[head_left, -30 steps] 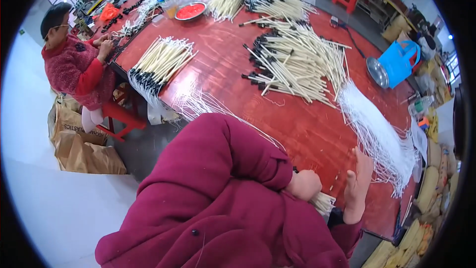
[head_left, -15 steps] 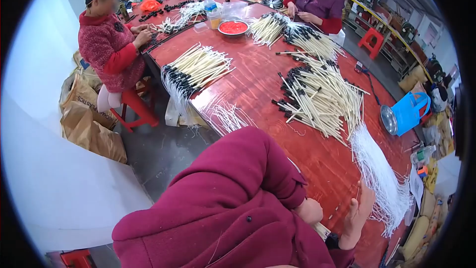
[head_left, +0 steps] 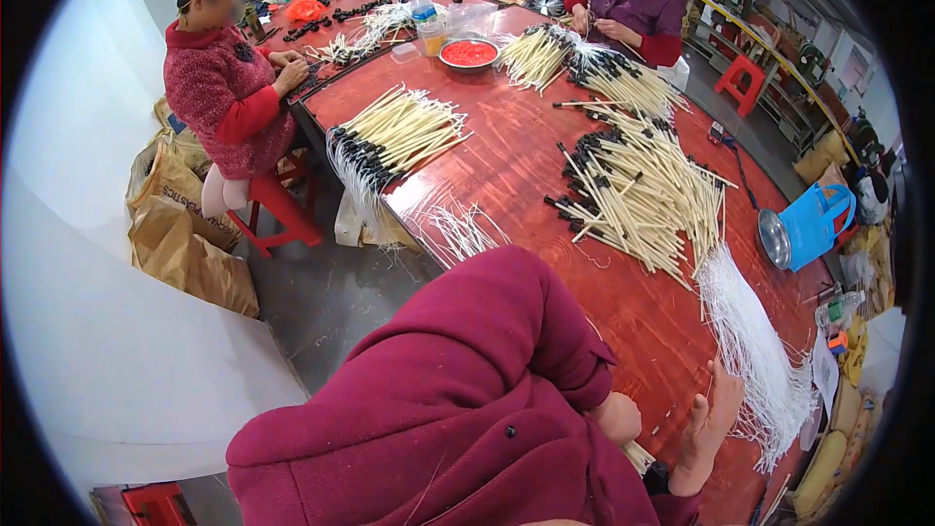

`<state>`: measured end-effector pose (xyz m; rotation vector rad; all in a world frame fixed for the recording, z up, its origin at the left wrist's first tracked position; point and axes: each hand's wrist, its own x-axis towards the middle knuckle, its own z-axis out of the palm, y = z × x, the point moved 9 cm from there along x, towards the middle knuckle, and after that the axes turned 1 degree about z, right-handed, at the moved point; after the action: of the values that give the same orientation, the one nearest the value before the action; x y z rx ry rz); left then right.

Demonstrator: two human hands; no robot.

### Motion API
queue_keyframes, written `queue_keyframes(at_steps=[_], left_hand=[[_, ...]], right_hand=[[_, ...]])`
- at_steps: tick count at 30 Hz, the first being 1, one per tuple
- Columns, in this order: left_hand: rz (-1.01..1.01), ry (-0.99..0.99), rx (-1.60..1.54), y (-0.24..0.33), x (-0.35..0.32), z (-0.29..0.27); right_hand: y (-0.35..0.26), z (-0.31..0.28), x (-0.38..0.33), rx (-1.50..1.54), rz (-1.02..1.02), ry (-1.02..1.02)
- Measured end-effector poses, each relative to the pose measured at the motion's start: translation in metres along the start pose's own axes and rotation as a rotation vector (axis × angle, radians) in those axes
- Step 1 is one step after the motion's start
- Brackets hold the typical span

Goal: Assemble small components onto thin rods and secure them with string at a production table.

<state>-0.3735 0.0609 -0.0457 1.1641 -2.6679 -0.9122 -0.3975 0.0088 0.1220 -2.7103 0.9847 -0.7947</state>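
Observation:
My left hand (head_left: 617,417) is a closed fist at the near edge of the red table (head_left: 516,175), gripping a small bundle of cream sticks (head_left: 638,456) that pokes out below it. My right hand (head_left: 705,427) stands just right of it, palm flat and fingers stretched upward, close to the bundle's end; whether it touches the bundle I cannot tell. My maroon sleeve (head_left: 467,380) hides most of the left arm and the rest of the bundle. A hank of white strings (head_left: 755,356) lies just beyond my right hand.
A big heap of cream sticks with black tips (head_left: 633,190) lies mid-table, another heap (head_left: 399,131) at the left edge. A red bowl (head_left: 469,53) and a bottle (head_left: 422,8) stand farther back. Two seated people (head_left: 229,88) (head_left: 628,0) work there. A blue container (head_left: 813,224) sits at the right and brown sacks (head_left: 185,234) on the floor.
The view has swung so the table sits more centred and both seated people show. My hands have kept their pose, left fist on the bundle, right hand flat beside it.

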Motion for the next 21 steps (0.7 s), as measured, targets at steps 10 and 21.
queue_keyframes(at_steps=[10,21], left_hand=[[-0.049,-0.114,0.017,0.0003,0.0044,0.0012],[0.086,0.017,0.060,0.0084,0.0060,-0.0036]], right_hand=[[-0.0010,-0.0021,-0.0001,-0.001,-0.020,0.006],[0.0007,0.0014,0.0019,0.023,0.017,-0.033]])
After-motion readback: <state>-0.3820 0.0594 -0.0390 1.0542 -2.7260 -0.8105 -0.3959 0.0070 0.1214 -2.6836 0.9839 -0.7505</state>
